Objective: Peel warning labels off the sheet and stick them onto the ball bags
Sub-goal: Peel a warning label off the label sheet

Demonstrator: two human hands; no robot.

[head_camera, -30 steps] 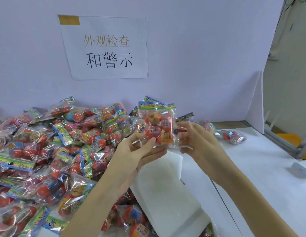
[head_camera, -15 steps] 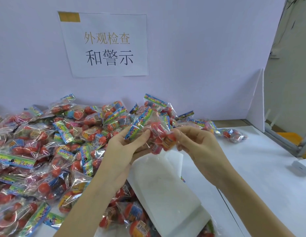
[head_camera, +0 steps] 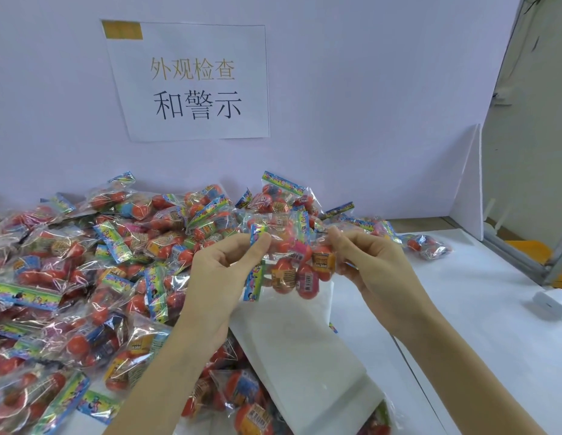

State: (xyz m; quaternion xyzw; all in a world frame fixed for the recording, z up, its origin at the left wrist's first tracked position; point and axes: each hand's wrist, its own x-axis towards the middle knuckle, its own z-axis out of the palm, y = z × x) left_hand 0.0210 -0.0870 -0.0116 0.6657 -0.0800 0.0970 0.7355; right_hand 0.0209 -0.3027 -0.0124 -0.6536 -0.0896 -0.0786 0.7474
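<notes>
The ball bag (head_camera: 289, 262), upright and facing the camera a second ago, is now being turned sideways just above the white label sheet (head_camera: 292, 334). The left hand (head_camera: 220, 274) is pinching its header, the right hand (head_camera: 370, 262) its opposite edge; probably a check before labelling.

Clear ball bag (head_camera: 292, 265) held sideways

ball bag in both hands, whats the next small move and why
Probably lower the bag flat onto the white sheet just below it. The left hand and right hand each pinch one side, so neither is free to peel a label, and no label is visible on the fingers.
</notes>
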